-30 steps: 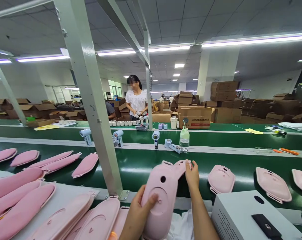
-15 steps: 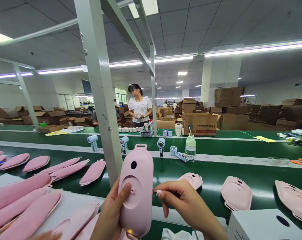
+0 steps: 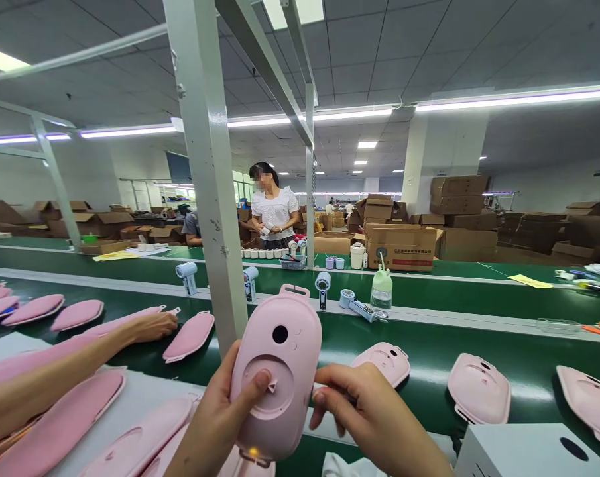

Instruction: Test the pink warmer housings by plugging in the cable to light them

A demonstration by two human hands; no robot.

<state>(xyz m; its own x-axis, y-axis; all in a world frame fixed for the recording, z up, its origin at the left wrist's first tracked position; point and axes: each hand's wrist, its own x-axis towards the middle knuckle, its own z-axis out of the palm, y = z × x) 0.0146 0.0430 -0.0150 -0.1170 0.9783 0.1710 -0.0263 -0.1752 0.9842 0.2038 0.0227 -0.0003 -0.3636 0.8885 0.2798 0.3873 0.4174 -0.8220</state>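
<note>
At the left, a co-worker's hand (image 3: 158, 326) is at the end of a thin pink shell (image 3: 125, 322), and in the middle the left hand (image 3: 217, 414) holds up a smooth, round-ended pink case (image 3: 286, 370), thumb pressed on its round dip. The right hand's (image 3: 366, 405) thumb and pointing finger seem to pinch a small white tip (image 3: 317, 389) at its side, so this looks like plugging in, which calls for a still case and a straight push. Farther right, curvy pink lids (image 3: 480, 389) lie on the shiny green belt (image 3: 429, 341) near a flat-sided grey box (image 3: 523, 452).

Pink cases (image 3: 479, 391) along green belt (image 3: 429, 341).
</note>
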